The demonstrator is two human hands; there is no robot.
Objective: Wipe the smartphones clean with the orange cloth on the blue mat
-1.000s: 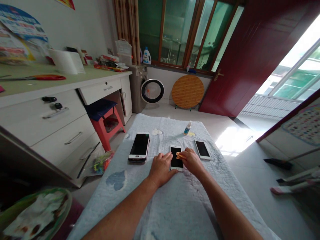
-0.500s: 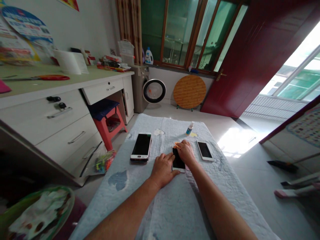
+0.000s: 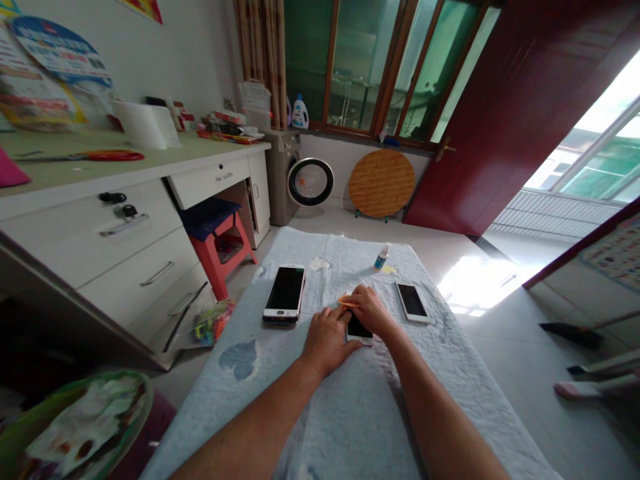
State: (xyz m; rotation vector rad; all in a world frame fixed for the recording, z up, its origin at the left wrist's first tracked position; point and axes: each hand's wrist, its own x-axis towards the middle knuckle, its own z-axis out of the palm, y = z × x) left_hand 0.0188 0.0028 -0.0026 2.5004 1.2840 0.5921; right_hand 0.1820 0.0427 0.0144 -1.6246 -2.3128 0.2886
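Note:
In the middle of the cloth-covered table lies a smartphone with a dark screen and a light frame, its upper part hidden by my hands. My left hand grips its left side, thumb along the lower edge. Pinched in my right hand is an orange cloth, pressed against the upper part of the phone. To the left, a white smartphone rests on top of another dark one. A second white smartphone lies flat to the right. A small spray bottle stands upright beyond my hands.
A pale blue quilted cover drapes the table. Left of it are a red stool, a white desk and a waste bin. A washing machine with its door open and a round wooden tabletop stand behind.
My right hand has moved a little left with the orange cloth, closer to my left fingers. My left hand keeps its hold on the phone. The whole view has shifted slightly.

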